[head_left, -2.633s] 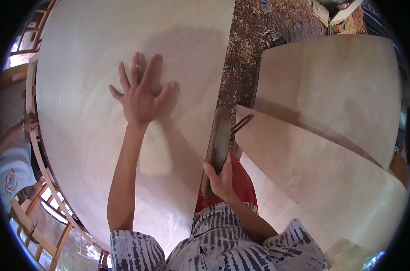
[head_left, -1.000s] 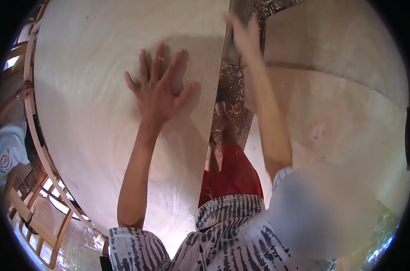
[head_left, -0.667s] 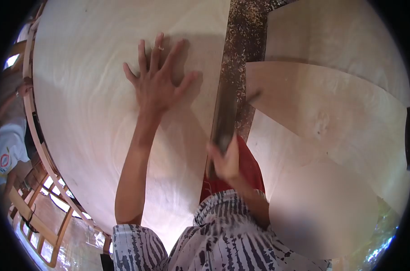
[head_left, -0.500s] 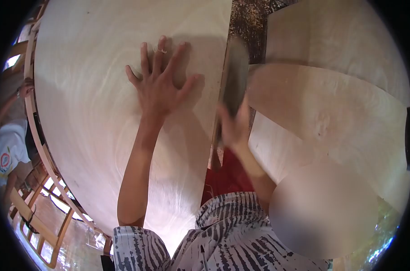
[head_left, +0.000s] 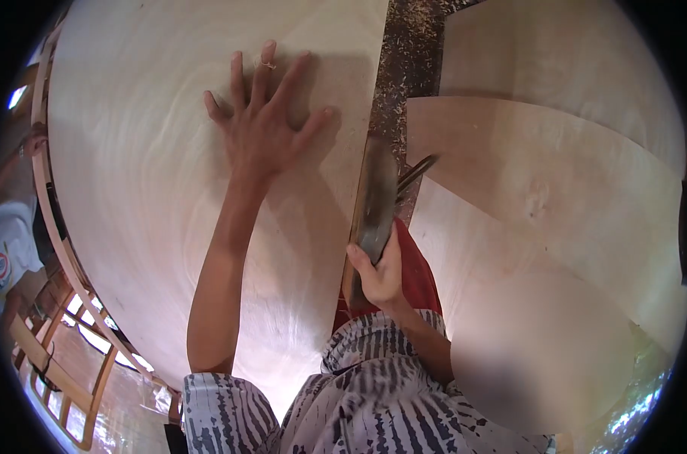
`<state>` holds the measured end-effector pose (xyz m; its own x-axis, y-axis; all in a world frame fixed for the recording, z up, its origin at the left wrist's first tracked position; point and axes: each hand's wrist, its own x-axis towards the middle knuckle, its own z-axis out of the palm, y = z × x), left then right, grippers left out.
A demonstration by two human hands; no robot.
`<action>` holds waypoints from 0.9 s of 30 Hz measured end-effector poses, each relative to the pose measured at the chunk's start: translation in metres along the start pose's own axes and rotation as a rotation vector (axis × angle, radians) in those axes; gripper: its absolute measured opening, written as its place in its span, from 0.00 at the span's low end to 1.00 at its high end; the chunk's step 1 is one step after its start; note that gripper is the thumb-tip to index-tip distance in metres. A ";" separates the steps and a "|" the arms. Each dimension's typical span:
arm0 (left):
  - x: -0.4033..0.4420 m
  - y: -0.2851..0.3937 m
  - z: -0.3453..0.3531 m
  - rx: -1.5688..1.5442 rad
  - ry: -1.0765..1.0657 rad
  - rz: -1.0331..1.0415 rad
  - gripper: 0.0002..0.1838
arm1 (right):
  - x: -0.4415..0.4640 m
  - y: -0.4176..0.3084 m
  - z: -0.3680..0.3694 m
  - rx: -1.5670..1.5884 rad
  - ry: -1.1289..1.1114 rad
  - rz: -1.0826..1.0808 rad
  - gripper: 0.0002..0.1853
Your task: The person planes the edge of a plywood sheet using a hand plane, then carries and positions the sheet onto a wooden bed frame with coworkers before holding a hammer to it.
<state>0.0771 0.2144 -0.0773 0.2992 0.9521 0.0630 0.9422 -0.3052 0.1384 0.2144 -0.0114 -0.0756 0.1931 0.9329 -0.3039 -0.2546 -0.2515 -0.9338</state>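
Head view: left hand [head_left: 258, 140] splayed on panel [head_left: 147, 227], right hand [head_left: 383, 278] gripping plane [head_left: 376, 200]

A large, flat, pale wooden sheet [head_left: 131, 204] spans the left and centre, with the left hand [head_left: 260, 140] on its upper middle. Along its right edge is a long, narrow, grey tool [head_left: 377, 193], the right hand [head_left: 383, 272] at its nearer half. Right of that lies brown, shaving-strewn ground [head_left: 413, 45], then overlapping flat, pale wooden boards [head_left: 540, 166]. At far left, beyond the sheet, is a white-clothed co-worker [head_left: 14, 234].
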 end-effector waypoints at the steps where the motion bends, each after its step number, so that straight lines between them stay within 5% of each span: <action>1: 0.002 0.000 -0.001 -0.005 0.005 0.015 0.41 | 0.002 0.010 -0.006 -0.026 -0.010 0.100 0.36; 2: 0.000 0.000 -0.001 -0.010 0.007 0.016 0.41 | 0.013 0.007 -0.008 -0.052 -0.012 0.201 0.35; 4: 0.004 -0.007 0.003 -0.003 0.023 0.010 0.40 | 0.090 0.002 -0.007 -0.310 0.069 0.038 0.33; 5: 0.005 -0.009 0.002 -0.001 0.024 0.001 0.40 | 0.142 -0.013 0.002 -0.144 0.141 -0.095 0.30; 6: 0.006 -0.010 0.001 -0.010 0.024 0.009 0.40 | 0.196 -0.034 -0.004 -0.239 0.133 -0.021 0.37; 8: 0.006 -0.011 0.001 -0.017 0.007 0.023 0.40 | 0.311 -0.048 -0.014 -0.424 0.182 -0.420 0.47; 9: 0.009 -0.012 0.003 -0.008 0.018 0.023 0.40 | 0.354 -0.064 -0.025 -0.331 0.080 -0.108 0.48; 10: 0.008 -0.013 0.003 0.003 0.025 0.017 0.40 | 0.360 -0.067 -0.019 -0.326 0.067 -0.099 0.48; 12: 0.009 -0.013 0.005 0.007 0.026 0.017 0.40 | 0.361 -0.070 -0.011 -0.192 0.096 -0.574 0.32; 14: 0.006 -0.008 0.007 -0.005 0.020 0.018 0.41 | 0.281 -0.042 -0.019 -0.428 0.158 -0.230 0.41; 18: 0.004 -0.006 0.005 0.009 0.007 0.005 0.41 | 0.041 0.000 0.004 -0.016 0.069 0.003 0.38; 21: 0.002 -0.010 0.005 0.004 0.016 0.019 0.42 | -0.001 0.017 0.003 -0.005 0.026 0.190 0.38; 23: 0.003 -0.014 0.005 -0.001 0.028 0.010 0.42 | 0.073 0.015 0.000 -0.240 0.033 -0.102 0.37; 24: 0.002 -0.015 0.005 0.010 0.035 0.018 0.41 | 0.123 -0.012 0.008 -0.223 0.103 -0.046 0.34; 27: 0.008 -0.018 0.005 -0.011 0.096 0.038 0.38 | 0.273 -0.023 -0.009 -0.351 0.128 -0.318 0.31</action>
<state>0.0631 0.2277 -0.0845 0.3180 0.9340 0.1631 0.9286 -0.3415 0.1453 0.2818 0.2465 -0.1385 0.3304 0.9438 0.0062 0.1661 -0.0517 -0.9848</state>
